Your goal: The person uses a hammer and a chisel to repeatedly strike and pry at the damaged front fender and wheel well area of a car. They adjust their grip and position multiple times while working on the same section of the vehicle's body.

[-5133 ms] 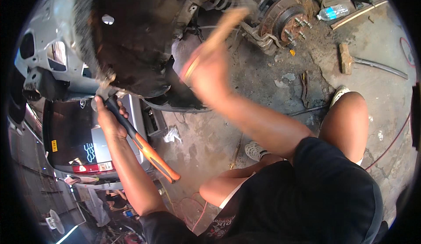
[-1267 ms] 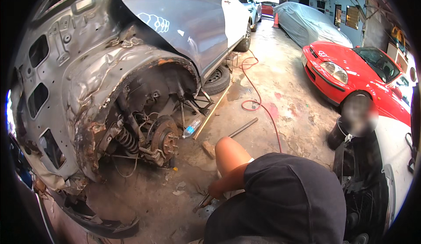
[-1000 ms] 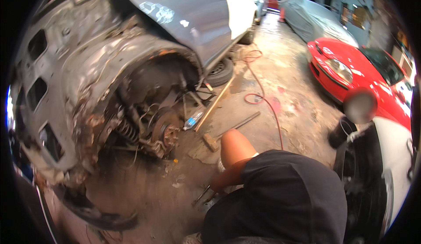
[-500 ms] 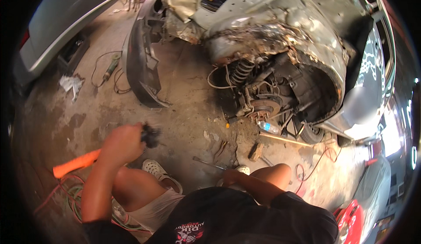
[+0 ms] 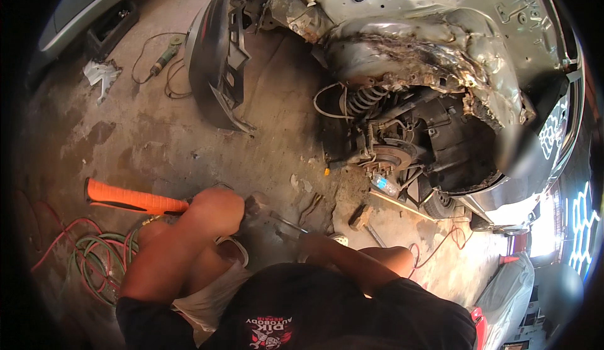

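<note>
Head view: left hand (image 5: 217, 208) fingers are wrapped tight on a hammer (image 5: 135, 200), clamped near the head end of the shaft. Its orange handle runs out from the fist toward the person's left and lies roughly level; the dark head sits just on the other side of the knuckles, partly blurred. Left forearm comes up from the lower edge, bent over the knee, with the fist low near the concrete floor (image 5: 157, 142).

Right hand (image 5: 308, 240) is mostly hidden behind the forearm and shoulder. It sits at the near end of a thin metal rod (image 5: 289, 223), but I cannot tell whether the fingers are closed on it. Right forearm lies across the body, elbow out to the right.

Beyond the fists: scattered debris on the floor, then the stripped wheel hub (image 5: 393, 158) and coil spring (image 5: 365, 98) under the torn, crumpled wheel arch (image 5: 440, 54). A detached black bumper piece (image 5: 217, 54) stands farther off to the left of the arch. Red and green hoses (image 5: 94, 259) lie coiled below the hammer handle.
</note>
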Motion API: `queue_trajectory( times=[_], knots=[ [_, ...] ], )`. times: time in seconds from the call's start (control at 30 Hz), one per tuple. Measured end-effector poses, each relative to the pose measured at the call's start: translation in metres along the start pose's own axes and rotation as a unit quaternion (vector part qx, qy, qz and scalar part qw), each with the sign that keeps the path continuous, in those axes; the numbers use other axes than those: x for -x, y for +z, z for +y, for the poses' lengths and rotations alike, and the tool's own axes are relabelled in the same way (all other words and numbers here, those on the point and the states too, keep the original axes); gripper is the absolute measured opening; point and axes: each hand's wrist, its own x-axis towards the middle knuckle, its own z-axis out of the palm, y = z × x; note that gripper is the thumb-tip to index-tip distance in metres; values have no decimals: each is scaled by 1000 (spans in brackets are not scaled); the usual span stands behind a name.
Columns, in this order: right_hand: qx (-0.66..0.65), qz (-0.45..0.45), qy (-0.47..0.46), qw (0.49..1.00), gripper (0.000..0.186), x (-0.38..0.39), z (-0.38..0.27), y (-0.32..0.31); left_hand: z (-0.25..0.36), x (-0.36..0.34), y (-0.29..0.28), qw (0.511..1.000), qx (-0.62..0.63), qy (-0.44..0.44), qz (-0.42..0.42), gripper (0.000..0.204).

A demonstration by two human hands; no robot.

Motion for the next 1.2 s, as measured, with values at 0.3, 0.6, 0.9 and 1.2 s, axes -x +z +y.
queue_trajectory(
  times=[0.3,0.6,0.9,1.2],
  knots=[
    [-287,94,21,953,25,-7,5,-61,-29,-7,-10,990,7,-143,8,22],
    [-693,229,85,679,17,21,-29,-169,-39,-25,1,991,32,-128,15,25],
    [-755,397,-47,520,16,89,-28,-265,-110,-62,28,966,82,-237,-69,38],
    [-735,575,-264,245,23,160,-2,-364,-197,22,9,966,-95,-242,13,27]
  ],
)
